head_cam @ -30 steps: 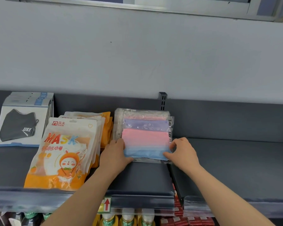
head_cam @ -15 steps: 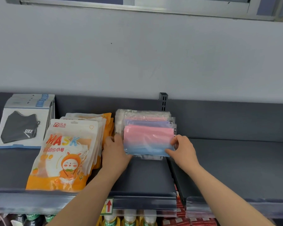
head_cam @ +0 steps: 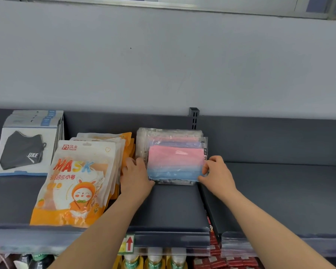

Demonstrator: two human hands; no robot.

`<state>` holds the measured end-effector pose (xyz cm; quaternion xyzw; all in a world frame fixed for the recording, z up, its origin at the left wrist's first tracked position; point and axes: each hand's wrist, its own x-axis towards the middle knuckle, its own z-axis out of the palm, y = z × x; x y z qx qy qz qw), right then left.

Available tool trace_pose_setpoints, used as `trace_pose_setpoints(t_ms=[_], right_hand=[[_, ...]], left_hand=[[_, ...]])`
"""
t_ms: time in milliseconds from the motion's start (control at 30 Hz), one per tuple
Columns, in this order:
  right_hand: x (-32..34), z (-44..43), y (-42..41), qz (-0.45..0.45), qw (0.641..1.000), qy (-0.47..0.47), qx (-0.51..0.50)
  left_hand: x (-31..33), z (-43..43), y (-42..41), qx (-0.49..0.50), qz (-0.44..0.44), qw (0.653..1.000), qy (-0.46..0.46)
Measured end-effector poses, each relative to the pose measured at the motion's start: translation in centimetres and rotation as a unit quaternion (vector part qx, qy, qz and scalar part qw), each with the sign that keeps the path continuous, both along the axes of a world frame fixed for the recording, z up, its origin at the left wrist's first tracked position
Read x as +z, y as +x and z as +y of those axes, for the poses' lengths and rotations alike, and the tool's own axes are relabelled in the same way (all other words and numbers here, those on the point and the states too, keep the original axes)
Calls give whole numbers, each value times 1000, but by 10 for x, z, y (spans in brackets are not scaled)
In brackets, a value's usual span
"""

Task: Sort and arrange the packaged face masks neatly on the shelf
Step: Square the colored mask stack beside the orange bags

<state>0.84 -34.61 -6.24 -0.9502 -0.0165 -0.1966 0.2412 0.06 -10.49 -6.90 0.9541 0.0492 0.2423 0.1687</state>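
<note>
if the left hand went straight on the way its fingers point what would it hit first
Likely the rear orange mask pouches: the left hand points up the narrow gap between them and the clear-wrapped pink and blue mask stack. Depth is unclear.

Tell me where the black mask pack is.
Head view: the black mask pack sits at the far left of the shelf, just left of the orange MASK pouches.

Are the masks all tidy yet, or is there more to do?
Nearly. The black mask boxes and orange packs already sit in their own piles. The left hand presses and the right hand pinches the pink-and-blue packs, which lie staggered. Squaring that pile is left.
</note>
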Motion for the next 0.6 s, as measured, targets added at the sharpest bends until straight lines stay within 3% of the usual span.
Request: trace_pose_setpoints(t_ms=[600], right_hand=[[-4, 3, -11, 18, 1000, 13, -22]], left_hand=[[-3, 1, -12, -20, 14, 1000, 7]])
